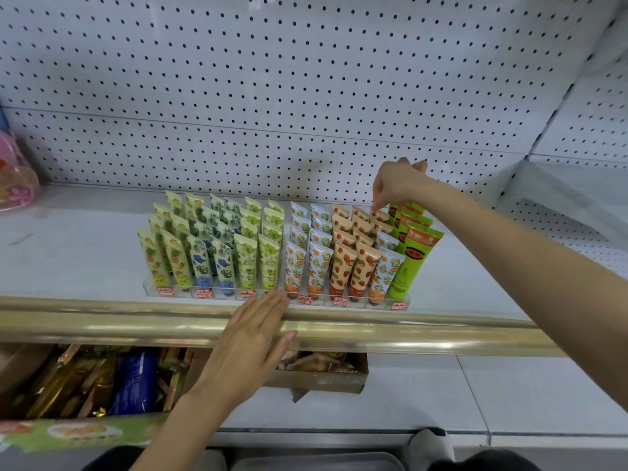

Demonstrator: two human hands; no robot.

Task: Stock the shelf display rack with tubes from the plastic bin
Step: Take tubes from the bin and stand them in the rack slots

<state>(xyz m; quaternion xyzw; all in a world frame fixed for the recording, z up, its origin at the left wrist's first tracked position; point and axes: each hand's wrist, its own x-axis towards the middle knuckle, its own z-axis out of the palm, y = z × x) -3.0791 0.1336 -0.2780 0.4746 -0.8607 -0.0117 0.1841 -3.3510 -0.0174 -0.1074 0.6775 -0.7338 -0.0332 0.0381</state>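
Note:
A clear display rack (190, 294) stands on the white shelf, filled with rows of upright printed tubes: yellow, blue and green ones on the left, orange and strawberry ones on the right. My right hand (396, 185) reaches over the back right rows and pinches the top of an orange tube (380, 215) beside the tall green tubes (413, 256). My left hand (253, 338) lies with straight fingers at the rack's front edge, fingertips near the middle of the rack. The plastic bin is not in view.
A gold shelf rail (407, 338) runs along the front. White pegboard (306, 79) backs the shelf. Below, cardboard boxes (323, 382) hold snack packets (132, 382). A pink item (15, 178) sits at far left.

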